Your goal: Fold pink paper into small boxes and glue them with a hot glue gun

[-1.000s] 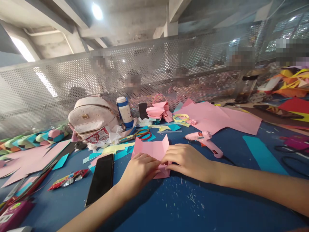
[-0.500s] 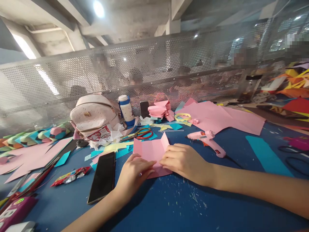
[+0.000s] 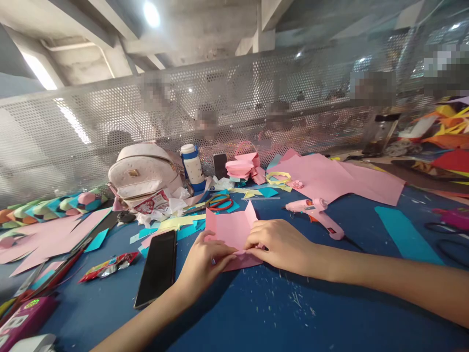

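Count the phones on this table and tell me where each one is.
2. One black phone lies flat on the blue table beside the left hand; a second phone stands against the mesh, right of the bottle. Paper clutter may hide more.

The paper (image 3: pixel 230 230) was pink. The table (image 3: pixel 278 322) was blue, speckled with pale scraps (image 3: pixel 293 299). The glue gun (image 3: pixel 317 212) was pink, the phone (image 3: pixel 157 268) black, the bottle (image 3: pixel 191 167) white and blue, the bag (image 3: pixel 141 173) cream, the strip (image 3: pixel 405 234) teal, the screen (image 3: pixel 110 127) grey and perforated.

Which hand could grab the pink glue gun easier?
Probably the right hand: the glue gun lies just beyond it on that side; the left hand is farther off, across the pink paper.
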The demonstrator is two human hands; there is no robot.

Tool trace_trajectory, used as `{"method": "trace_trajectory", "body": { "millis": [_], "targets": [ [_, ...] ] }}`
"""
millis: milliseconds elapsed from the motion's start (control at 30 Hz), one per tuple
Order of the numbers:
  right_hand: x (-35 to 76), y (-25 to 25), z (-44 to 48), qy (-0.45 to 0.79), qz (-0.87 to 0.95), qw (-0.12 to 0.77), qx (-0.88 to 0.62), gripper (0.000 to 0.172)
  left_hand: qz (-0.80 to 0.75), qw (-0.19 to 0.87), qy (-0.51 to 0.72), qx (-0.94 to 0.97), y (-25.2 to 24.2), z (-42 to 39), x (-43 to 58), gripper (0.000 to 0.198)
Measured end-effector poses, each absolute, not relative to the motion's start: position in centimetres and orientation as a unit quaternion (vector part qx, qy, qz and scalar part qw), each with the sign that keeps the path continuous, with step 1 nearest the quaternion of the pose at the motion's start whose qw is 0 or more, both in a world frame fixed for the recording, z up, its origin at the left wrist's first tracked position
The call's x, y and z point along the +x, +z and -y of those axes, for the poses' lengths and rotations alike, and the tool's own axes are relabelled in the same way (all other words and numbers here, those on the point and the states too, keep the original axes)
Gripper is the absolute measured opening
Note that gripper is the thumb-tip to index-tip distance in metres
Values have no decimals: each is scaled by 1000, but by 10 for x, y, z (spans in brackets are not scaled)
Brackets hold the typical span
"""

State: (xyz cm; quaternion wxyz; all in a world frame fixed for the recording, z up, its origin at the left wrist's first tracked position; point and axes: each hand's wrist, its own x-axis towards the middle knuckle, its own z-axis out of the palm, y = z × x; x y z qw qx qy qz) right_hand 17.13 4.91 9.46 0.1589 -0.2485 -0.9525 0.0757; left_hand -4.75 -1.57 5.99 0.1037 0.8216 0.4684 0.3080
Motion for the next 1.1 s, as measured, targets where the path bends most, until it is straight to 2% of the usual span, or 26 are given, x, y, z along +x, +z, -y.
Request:
{"method": "trace_trajectory", "body": {
  "millis": [167,367,1100],
  "targets": [
    [167,102,-47,83,950,142,-267,16,-475,124,304,817,61,16,-47,16],
    [165,96,-47,65,962,149,-218,12,-477,148,305,811,64,16,-46,17],
    [161,101,-45,119,945,133,-274,12,-482,145,288,815,62,16,-49,14]
  ]
}}
